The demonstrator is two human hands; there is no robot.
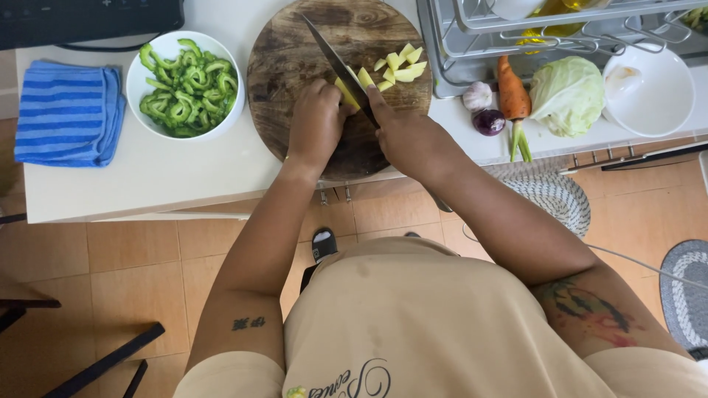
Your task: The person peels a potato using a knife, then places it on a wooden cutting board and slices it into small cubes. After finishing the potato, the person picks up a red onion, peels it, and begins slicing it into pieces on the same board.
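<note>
Right hand (409,136) grips knife (335,63); left hand (317,121) clasps potato (346,94) on board (295,59).

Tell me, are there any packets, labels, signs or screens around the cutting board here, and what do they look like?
No packets, signs or lit screens show.
Dark device: top left corner behind the blue striped cloth, black and flat-edged; whether it is a screen cannot be told.
Shirt lettering: bottom edge, dark curly script on the beige shirt.
Everything else is loose: cut yellow pieces on the round wooden board, green slices in a white bowl.
</note>
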